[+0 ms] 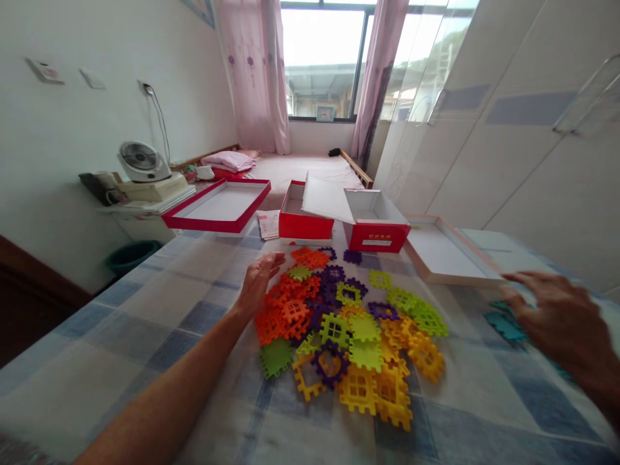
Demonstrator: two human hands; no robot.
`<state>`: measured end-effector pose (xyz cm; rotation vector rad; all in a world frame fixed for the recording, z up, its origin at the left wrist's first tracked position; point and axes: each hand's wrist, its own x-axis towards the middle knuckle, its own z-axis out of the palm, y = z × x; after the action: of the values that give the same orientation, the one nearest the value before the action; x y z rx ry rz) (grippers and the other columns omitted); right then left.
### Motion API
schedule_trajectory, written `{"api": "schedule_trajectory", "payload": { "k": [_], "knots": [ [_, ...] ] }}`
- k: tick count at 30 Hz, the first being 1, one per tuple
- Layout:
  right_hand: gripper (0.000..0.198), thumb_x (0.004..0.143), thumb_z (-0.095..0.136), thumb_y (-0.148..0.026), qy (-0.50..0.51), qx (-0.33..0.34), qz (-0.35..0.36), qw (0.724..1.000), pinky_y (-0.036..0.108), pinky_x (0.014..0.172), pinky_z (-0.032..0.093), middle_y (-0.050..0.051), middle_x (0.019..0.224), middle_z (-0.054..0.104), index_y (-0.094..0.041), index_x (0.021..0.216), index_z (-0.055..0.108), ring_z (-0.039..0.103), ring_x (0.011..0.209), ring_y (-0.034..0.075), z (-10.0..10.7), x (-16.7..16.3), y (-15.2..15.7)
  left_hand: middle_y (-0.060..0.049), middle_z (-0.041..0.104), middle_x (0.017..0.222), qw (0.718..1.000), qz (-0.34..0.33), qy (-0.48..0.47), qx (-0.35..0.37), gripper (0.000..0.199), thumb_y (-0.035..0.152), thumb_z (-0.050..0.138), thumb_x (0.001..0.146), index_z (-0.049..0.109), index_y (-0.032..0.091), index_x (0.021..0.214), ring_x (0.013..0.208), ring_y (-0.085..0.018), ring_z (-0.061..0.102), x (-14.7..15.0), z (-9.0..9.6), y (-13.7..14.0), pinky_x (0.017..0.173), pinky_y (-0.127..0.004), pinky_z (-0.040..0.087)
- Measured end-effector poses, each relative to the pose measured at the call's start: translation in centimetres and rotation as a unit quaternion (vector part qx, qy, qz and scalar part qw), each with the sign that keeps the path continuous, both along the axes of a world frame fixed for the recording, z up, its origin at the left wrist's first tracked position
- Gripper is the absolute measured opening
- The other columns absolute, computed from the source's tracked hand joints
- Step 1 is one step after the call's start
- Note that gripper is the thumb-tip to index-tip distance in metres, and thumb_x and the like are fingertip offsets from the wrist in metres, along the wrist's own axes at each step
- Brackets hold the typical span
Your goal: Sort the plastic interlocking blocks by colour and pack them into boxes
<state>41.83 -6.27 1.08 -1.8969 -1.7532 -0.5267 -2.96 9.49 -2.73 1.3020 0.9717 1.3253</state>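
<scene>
My left hand (259,279) lies at the left edge of the pile, against the orange interlocking plastic pieces (294,311), with its fingers stretched forward and nothing visibly held. To the right, my right hand (557,310) hovers over or touches some teal pieces (506,325), which it partly hides; its fingers are extended and slightly blurred. Between the hands, dark purple pieces (330,363), lime green pieces (365,351) and yellow pieces (358,387) overlap in a loose heap. Several have window-like cutouts and notched edges.
Two open red boxes (306,226) (382,237) stand behind the heap, a white flap (329,197) between them. A red-rimmed lid (208,223) is at left, a shallow pale tray (450,255) at right. A checked cloth (203,387) covers the table. A bed (310,169) stands beyond.
</scene>
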Motion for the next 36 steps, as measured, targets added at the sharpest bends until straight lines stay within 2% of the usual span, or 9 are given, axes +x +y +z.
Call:
{"api": "schedule_trajectory", "payload": {
  "k": [3,6,10,13,18,21,28,32,36],
  "knots": [
    [0.029,0.087,0.043,-0.038,0.023,-0.058,0.107,0.992,0.043,0.093,0.038,0.011,0.115,0.055,-0.021,0.107,0.059,0.05,0.107,0.026,0.8,-8.9,2.8,-0.015,0.062,0.112,1.0,0.028,-0.006,0.002,0.051,0.055,0.042,0.081,0.062,0.011,0.099,0.102,-0.024,0.06,-0.9,-0.3,0.8,0.09,-0.039,0.045],
    [0.031,0.087,0.048,-0.035,0.038,-0.136,0.265,0.954,0.042,0.1,0.033,0.003,0.129,0.048,-0.029,0.117,0.054,0.04,0.121,0.023,0.6,-17.3,4.6,-0.016,0.063,0.109,0.994,0.053,0.089,0.024,0.057,0.058,0.037,0.081,0.062,0.01,0.099,0.099,-0.024,0.061,-1.5,-0.7,1.2,0.086,-0.037,0.047],
    [0.042,0.08,0.06,-0.044,0.021,-0.207,0.398,0.893,0.046,0.102,0.028,0.001,0.136,0.041,-0.036,0.121,0.053,0.03,0.128,0.025,-0.6,-23.2,5.6,-0.012,0.067,0.1,0.98,0.036,0.187,0.051,0.051,0.054,0.043,0.08,0.065,0.012,0.096,0.098,-0.024,0.059,-1.8,-1.0,0.9,0.09,-0.036,0.042],
    [0.042,0.08,0.062,-0.037,0.02,-0.231,0.402,0.886,0.045,0.102,0.029,0.002,0.133,0.045,-0.034,0.12,0.053,0.036,0.124,0.024,-1.5,-22.7,5.7,-0.007,0.066,0.1,0.967,0.014,0.244,0.078,0.043,0.05,0.044,0.081,0.068,0.016,0.092,0.098,-0.023,0.057,-1.5,-0.9,0.6,0.093,-0.033,0.038],
    [0.025,0.083,0.05,-0.018,0.039,-0.205,0.304,0.929,0.04,0.099,0.036,0.006,0.14,0.035,-0.024,0.106,0.058,0.04,0.123,0.021,-1.8,-18.5,5.7,-0.005,0.065,0.1,0.95,-0.004,0.296,0.101,0.042,0.048,0.039,0.084,0.067,0.018,0.093,0.095,-0.021,0.057,-1.0,-0.8,0.4,0.09,-0.03,0.038],
    [0.015,0.085,0.047,-0.02,0.039,-0.188,0.256,0.947,0.04,0.098,0.038,0.007,0.137,0.039,-0.021,0.094,0.059,0.045,0.119,0.022,-1.5,-16.9,5.6,-0.006,0.065,0.099,0.942,-0.017,0.317,0.111,0.041,0.047,0.039,0.084,0.066,0.018,0.093,0.093,-0.021,0.057,-0.9,-0.7,0.3,0.088,-0.03,0.039],
    [0.027,0.086,0.043,-0.032,0.084,-0.136,0.089,0.983,0.039,0.09,0.043,0.008,0.125,0.051,-0.022,0.107,0.057,0.055,0.107,0.024,-0.3,-11.6,2.8,-0.006,0.065,0.103,0.925,-0.04,0.353,0.132,0.042,0.047,0.036,0.086,0.064,0.018,0.098,0.096,-0.022,0.057,-1.0,-0.7,0.1,0.089,-0.029,0.041],
    [0.04,0.083,0.043,-0.042,0.121,-0.223,-0.023,0.967,0.038,0.078,0.047,0.012,0.103,0.063,-0.015,0.107,0.06,0.062,0.085,0.024,-0.9,-8.8,0.4,-0.005,0.063,0.108,0.923,-0.043,0.362,0.121,0.044,0.048,0.035,0.086,0.063,0.018,0.101,0.099,-0.022,0.056,-1.0,-0.9,0.2,0.091,-0.029,0.039],
    [0.044,0.082,0.044,-0.044,0.196,-0.261,0.01,0.945,0.034,0.08,0.046,0.012,0.098,0.064,-0.012,0.109,0.06,0.061,0.084,0.023,-1.7,-9.9,-0.7,-0.005,0.064,0.108,0.92,-0.04,0.373,0.112,0.046,0.05,0.035,0.085,0.064,0.018,0.101,0.1,-0.022,0.057,-1.0,-0.9,0.3,0.091,-0.027,0.039]
  ]
}}
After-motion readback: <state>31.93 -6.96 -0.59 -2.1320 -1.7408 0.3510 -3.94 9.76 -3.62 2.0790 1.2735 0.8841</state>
